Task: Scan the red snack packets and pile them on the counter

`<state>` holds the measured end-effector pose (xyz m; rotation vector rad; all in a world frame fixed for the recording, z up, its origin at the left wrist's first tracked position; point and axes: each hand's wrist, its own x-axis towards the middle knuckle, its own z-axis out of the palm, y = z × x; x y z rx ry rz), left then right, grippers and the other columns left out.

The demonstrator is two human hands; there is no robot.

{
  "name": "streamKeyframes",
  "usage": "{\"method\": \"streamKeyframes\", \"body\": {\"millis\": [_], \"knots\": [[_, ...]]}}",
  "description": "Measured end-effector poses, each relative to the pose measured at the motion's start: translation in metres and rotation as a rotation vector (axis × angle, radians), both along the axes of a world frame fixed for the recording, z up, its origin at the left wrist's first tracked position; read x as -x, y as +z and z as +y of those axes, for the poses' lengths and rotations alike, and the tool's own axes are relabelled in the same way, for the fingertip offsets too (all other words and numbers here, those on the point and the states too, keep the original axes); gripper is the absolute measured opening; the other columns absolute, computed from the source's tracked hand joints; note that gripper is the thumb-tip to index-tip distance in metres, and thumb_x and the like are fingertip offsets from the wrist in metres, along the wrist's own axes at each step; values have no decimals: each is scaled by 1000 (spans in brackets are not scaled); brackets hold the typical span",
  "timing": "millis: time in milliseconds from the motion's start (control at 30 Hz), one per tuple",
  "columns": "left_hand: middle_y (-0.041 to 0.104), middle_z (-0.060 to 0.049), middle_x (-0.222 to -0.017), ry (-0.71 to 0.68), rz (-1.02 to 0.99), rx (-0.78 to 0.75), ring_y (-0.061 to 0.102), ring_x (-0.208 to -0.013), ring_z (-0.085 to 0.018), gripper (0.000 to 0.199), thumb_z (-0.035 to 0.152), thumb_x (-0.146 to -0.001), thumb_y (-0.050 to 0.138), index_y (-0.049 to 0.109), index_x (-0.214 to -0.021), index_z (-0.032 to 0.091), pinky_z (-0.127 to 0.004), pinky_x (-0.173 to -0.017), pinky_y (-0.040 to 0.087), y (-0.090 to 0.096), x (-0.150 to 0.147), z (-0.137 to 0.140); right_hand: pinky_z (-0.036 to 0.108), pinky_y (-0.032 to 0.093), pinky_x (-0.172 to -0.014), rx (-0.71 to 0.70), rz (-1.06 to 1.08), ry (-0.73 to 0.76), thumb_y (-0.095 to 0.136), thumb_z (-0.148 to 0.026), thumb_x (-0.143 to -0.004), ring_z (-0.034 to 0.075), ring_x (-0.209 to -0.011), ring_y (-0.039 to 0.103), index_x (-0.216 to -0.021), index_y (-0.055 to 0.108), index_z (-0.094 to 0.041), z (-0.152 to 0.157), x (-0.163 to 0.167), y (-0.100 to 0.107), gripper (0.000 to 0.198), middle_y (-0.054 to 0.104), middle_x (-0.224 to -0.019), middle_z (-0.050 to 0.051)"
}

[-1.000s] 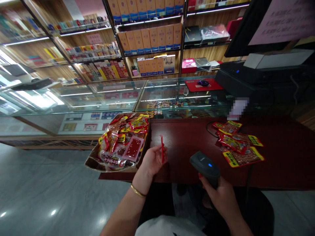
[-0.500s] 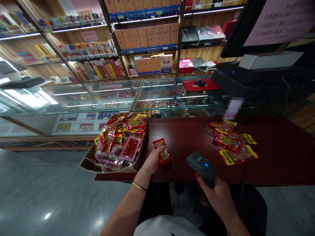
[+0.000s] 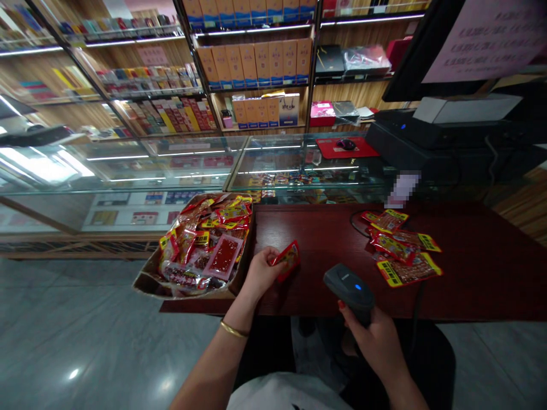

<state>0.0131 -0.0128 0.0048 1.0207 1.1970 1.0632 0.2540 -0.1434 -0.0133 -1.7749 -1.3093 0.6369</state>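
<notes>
Between its thumb and fingers my left hand [image 3: 262, 272] pinches a small red snack packet [image 3: 289, 260], tilted just above the dark red counter [image 3: 316, 228]. My right hand [image 3: 376, 336] is wrapped round the handle of a dark grey barcode scanner [image 3: 349, 287] with a lit blue light, its head pointing up and left. To the left of my left hand stands an open cardboard box [image 3: 149, 283] heaped with red and yellow snack packets [image 3: 224, 256]. Several more packets [image 3: 408, 267] lie in a loose pile on the counter, right of the scanner.
Behind the counter runs a glass display case [image 3: 183, 165], with a mouse [image 3: 345, 143] on a red mat. A monitor [image 3: 423, 51] and a dark machine [image 3: 410, 142] stand at the back right. Shelves of boxed goods [image 3: 256, 62] line the wall. A cable loops beside the packet pile.
My left hand has turned the packet, so that it now tilts to the upper right, and has shifted slightly. My right hand and the scanner stay nearly in place. The view has shifted a little.
</notes>
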Motion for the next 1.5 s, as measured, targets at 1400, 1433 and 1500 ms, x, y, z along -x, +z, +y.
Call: {"method": "streamKeyframes", "body": {"millis": [1400, 1433, 1500], "knots": [[66, 4, -78, 332, -428, 62, 63, -65, -12, 44, 30, -65, 79, 53, -98, 21, -26, -68, 52, -23, -15, 20, 40, 57, -92, 38, -107, 198, 60, -39, -89, 30, -102, 76, -109, 76, -21, -2, 16, -5, 31, 81, -106, 11], [66, 4, -78, 331, -421, 73, 64, -66, -13, 44, 32, -65, 80, 54, -99, 22, -27, -68, 52, -22, -16, 19, 39, 57, -92, 29, -94, 202, 60, -38, -89, 30, -102, 76, -109, 76, -21, -1, 17, -3, 31, 81, -106, 10], [69, 2, -82, 316, -413, 81, 66, -69, -14, 44, 34, -67, 80, 56, -101, 21, -28, -69, 53, -20, -20, 17, 37, 58, -91, 10, -65, 203, 61, -35, -88, 29, -100, 77, -108, 76, -22, -1, 18, 0, 29, 81, -105, 10]]}}
